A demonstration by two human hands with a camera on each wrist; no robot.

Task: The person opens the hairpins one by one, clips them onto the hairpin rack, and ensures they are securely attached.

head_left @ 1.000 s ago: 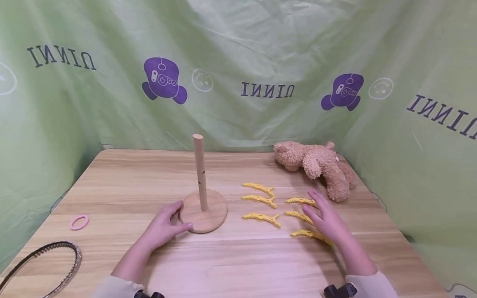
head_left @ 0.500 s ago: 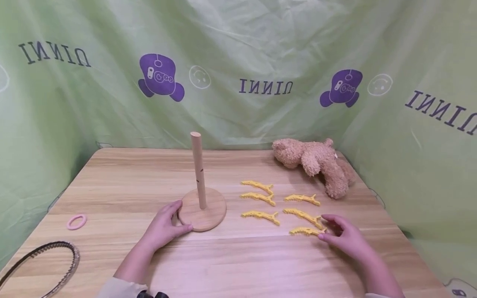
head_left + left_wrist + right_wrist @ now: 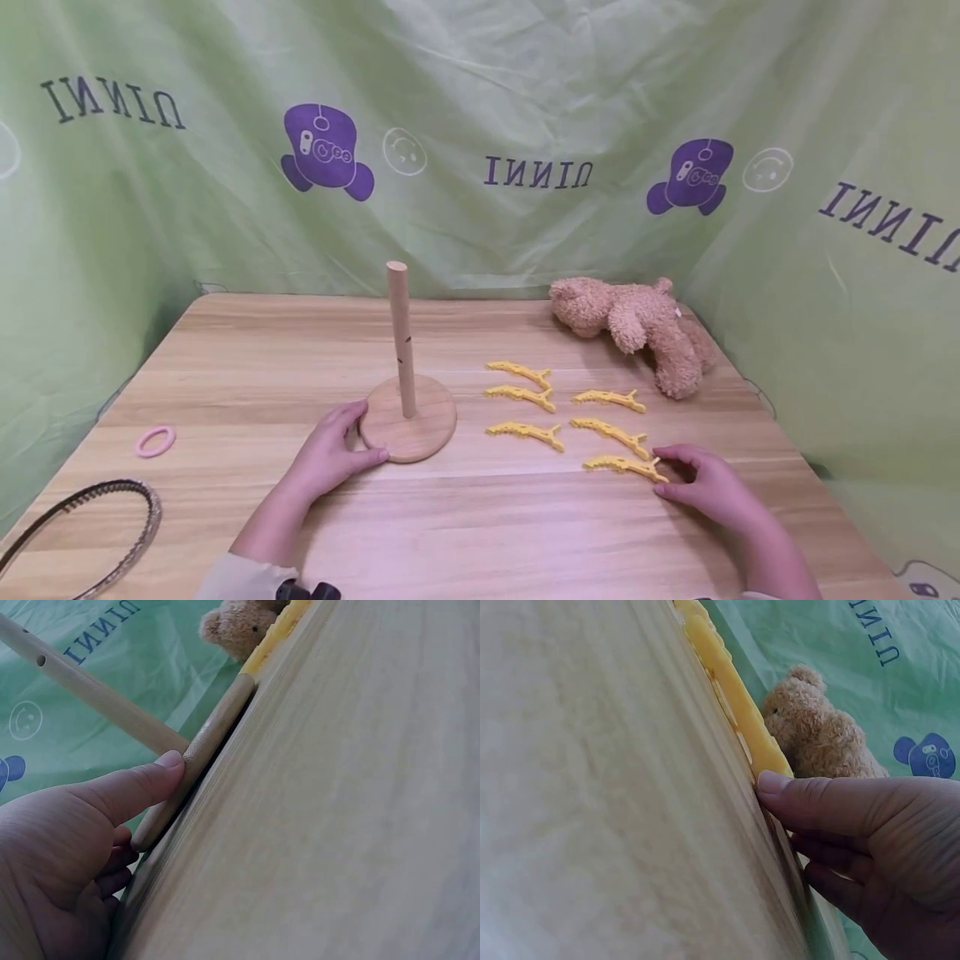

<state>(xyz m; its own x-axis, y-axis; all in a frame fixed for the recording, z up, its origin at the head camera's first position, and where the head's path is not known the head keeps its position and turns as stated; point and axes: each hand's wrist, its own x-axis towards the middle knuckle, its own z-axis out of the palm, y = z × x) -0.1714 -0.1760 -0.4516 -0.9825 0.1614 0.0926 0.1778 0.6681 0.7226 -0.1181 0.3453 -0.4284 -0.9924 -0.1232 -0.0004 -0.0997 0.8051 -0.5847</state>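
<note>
A wooden stand with an upright post [image 3: 401, 337] and round base [image 3: 431, 429] stands left of centre. My left hand [image 3: 326, 458] grips the base's near left edge, thumb in front and fingers around the side. In the left wrist view the thumb [image 3: 142, 784] presses on the rim. Yellow hair clips lie in two columns to the right. At the nearest clip in the right column [image 3: 618, 464], my right hand [image 3: 712, 492] pinches the pronged tail between thumb and fingers. The right wrist view has the thumb [image 3: 817, 796] against that yellow clip's [image 3: 731, 694] end.
A brown teddy bear [image 3: 637, 325] lies at the back right. On the left are a pink ring [image 3: 155, 442] and a dark toothed headband [image 3: 146, 521]. A green printed cloth [image 3: 465, 100] closes off the back and sides of the wooden table [image 3: 480, 533].
My right hand has drawn back from over the right-hand clips to the tail of the nearest one, uncovering the others. My left hand keeps its grip on the stand's base.
</note>
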